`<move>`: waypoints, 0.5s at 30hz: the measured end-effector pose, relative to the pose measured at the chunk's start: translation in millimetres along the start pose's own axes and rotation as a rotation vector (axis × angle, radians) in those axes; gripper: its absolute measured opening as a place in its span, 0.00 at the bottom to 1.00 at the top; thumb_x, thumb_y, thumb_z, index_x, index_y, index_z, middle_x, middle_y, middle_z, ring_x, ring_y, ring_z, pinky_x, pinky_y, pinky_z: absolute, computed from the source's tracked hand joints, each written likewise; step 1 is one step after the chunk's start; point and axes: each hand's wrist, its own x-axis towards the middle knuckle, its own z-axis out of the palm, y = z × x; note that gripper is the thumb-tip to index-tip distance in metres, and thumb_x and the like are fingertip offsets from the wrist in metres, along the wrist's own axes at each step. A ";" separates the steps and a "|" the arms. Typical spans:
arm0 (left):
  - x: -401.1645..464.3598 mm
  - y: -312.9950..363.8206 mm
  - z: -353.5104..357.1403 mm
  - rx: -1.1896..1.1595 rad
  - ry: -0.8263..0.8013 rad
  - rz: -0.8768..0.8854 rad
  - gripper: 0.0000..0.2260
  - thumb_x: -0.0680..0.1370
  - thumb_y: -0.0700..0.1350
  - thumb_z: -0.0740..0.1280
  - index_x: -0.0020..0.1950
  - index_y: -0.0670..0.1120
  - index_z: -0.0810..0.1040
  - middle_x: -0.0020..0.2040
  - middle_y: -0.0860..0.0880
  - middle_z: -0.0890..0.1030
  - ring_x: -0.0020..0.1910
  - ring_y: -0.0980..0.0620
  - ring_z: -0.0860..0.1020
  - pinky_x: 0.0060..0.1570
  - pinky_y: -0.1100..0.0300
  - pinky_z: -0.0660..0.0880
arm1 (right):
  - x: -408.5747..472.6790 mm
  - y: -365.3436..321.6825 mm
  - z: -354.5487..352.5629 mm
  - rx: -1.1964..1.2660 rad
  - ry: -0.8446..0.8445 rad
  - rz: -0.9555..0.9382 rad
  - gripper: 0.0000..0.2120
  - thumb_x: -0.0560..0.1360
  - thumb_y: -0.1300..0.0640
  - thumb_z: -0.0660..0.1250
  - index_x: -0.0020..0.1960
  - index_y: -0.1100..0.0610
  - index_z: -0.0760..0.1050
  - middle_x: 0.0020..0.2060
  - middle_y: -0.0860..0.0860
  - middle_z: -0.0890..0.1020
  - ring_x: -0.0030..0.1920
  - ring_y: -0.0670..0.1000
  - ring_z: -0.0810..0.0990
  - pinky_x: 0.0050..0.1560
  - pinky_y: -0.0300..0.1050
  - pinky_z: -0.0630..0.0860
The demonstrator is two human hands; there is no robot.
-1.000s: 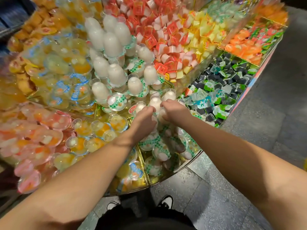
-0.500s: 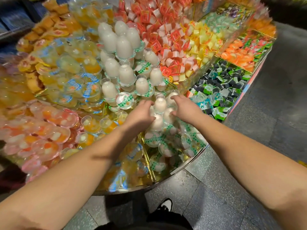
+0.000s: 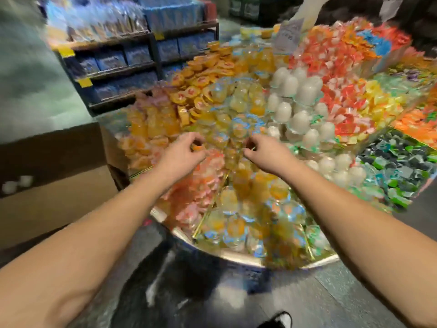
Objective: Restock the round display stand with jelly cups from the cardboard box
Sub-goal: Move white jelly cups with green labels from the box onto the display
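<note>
I see a dark shelf unit point(image 3: 132, 67) stacked with blue packs point(image 3: 111, 59), standing on grey speckled floor point(image 3: 354, 287).
</note>
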 end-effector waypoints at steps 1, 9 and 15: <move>-12.8 -25.3 -26.5 0.021 0.028 -0.035 0.13 0.76 0.43 0.71 0.59 0.44 0.78 0.55 0.45 0.78 0.52 0.47 0.77 0.47 0.62 0.67 | 4.2 -34.6 11.6 0.014 -0.010 -0.053 0.14 0.78 0.51 0.64 0.58 0.59 0.77 0.57 0.59 0.81 0.58 0.60 0.78 0.54 0.49 0.74; -117.3 -184.7 -175.1 0.113 0.202 -0.358 0.12 0.78 0.45 0.70 0.59 0.44 0.77 0.53 0.49 0.75 0.51 0.52 0.74 0.45 0.65 0.64 | 29.8 -252.9 112.3 0.010 -0.184 -0.458 0.15 0.77 0.53 0.65 0.59 0.60 0.77 0.57 0.59 0.81 0.60 0.59 0.77 0.57 0.49 0.71; -166.9 -285.9 -230.4 0.152 0.252 -0.598 0.16 0.78 0.48 0.68 0.64 0.44 0.75 0.62 0.46 0.75 0.59 0.49 0.75 0.49 0.65 0.64 | 44.3 -365.7 186.9 0.010 -0.405 -0.580 0.18 0.78 0.52 0.64 0.66 0.58 0.74 0.62 0.57 0.77 0.63 0.57 0.76 0.58 0.44 0.70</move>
